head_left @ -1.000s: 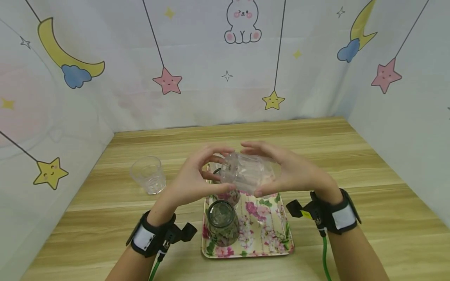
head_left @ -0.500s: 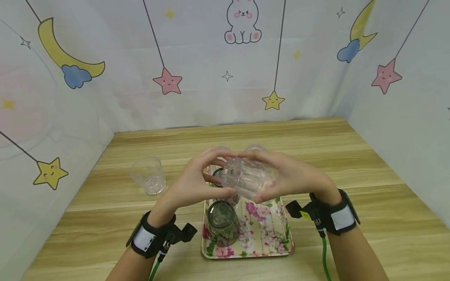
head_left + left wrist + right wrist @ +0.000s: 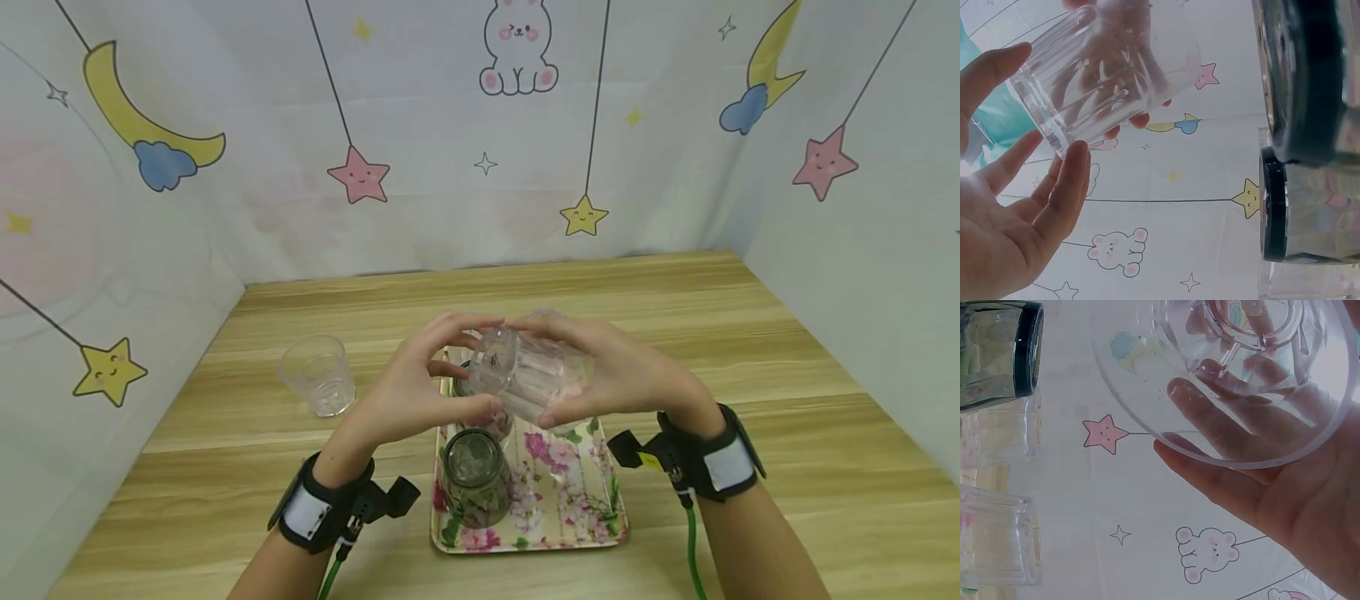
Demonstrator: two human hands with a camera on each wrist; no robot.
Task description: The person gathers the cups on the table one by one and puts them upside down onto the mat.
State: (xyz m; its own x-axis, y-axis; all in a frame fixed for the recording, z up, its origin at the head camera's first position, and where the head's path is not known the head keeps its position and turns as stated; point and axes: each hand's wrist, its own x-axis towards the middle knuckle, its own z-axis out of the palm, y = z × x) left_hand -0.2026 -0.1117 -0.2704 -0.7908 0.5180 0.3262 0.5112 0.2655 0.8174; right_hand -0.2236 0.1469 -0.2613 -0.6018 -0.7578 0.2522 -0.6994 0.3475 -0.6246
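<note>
Between both hands a clear drinking glass (image 3: 532, 375) is held in the air above the tray, tilted nearly onto its side. The left hand (image 3: 427, 375) grips its base end with thumb and fingertips. Around the glass's wider, rim end curl the fingers of the right hand (image 3: 615, 367). In the right wrist view the round rim (image 3: 1260, 464) faces the camera. Below, a flowered tray (image 3: 540, 533) carries a dark-tinted glass (image 3: 476, 479), upside down near its front left. Behind it stands a second tinted glass (image 3: 1272, 206), largely hidden by the left hand in the head view.
A clear glass (image 3: 318, 375) stands upright on the wooden table (image 3: 225, 500) left of the tray. Another clear glass (image 3: 1000, 537) shows at the left of the right wrist view. Behind the table hangs a printed white cloth (image 3: 450, 125).
The held glass has tipped slightly and shifted a little between the hands, with the right fingertips now closer to the left ones. The tray and the standing glasses have not moved.
</note>
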